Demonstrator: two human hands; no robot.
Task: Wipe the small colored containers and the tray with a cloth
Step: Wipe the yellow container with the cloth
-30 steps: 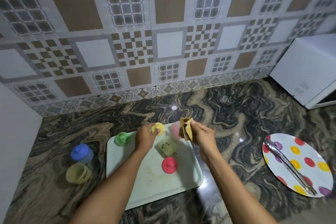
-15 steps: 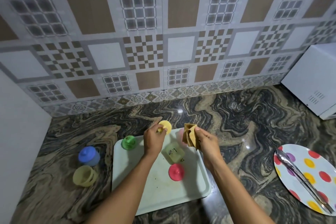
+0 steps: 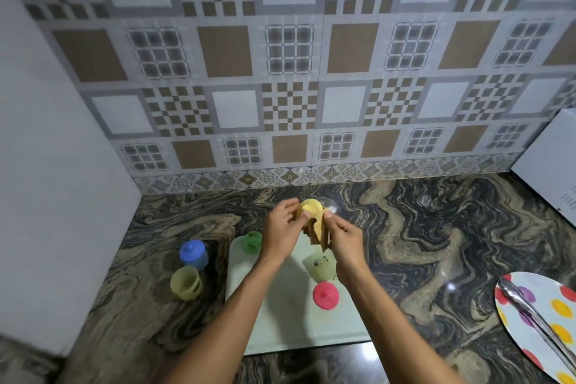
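My left hand point(image 3: 280, 229) holds a small yellow lid point(image 3: 311, 206) above the far end of the pale green tray point(image 3: 280, 321). My right hand point(image 3: 341, 235) grips a folded tan cloth point(image 3: 319, 232) and presses it against the lid. On the tray stand a green-lidded container point(image 3: 252, 241), an open yellowish container point(image 3: 321, 265) with dark specks, and a pink-lidded container point(image 3: 325, 294). To the left of the tray, on the counter, sit a blue-lidded container point(image 3: 193, 254) and an open yellow container point(image 3: 186, 283).
The marble counter point(image 3: 420, 243) ends at a tiled wall. A white wall or cabinet side point(image 3: 56, 196) stands at the left, a white appliance point(image 3: 548, 165) at the far right. A polka-dot plate point(image 3: 561, 309) with metal tongs point(image 3: 536, 318) lies at the right.
Both hands have risen and come together; the cloth now touches the yellow lid, where before they were apart. The camera has tilted up, so the counter sits lower in view.
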